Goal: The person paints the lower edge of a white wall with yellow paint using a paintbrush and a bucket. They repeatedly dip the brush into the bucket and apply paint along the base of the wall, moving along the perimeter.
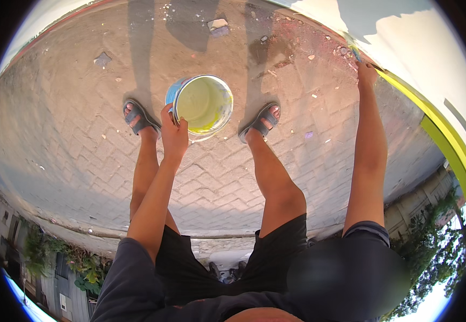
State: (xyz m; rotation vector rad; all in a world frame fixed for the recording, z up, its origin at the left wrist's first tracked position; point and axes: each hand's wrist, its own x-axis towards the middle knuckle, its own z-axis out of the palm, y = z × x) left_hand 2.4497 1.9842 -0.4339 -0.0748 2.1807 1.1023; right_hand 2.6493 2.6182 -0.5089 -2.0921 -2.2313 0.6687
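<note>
My left hand [174,135] grips the near left rim of a blue-and-white plastic paint bucket [172,93]. The bucket's mouth tilts towards me, between my sandalled feet. Pale yellow-green coats its inside, with brighter yellow streaks low on the wall; how much paint it holds, I cannot tell. Far out to the right, my right hand [366,73] is closed around a paintbrush [355,53] with a bluish handle. Its tip is at the foot of a white wall [422,52], where small details blur. A bright yellow band [412,94] runs along the wall's lower edge.
Dusty interlocking pavers [200,177] lie underfoot. A broken block [218,27] and a flat stone [102,59] rest on the ground ahead. Reddish rubble [311,57] is scattered near the wall. Behind me run a low kerb [108,233] and plants [88,273].
</note>
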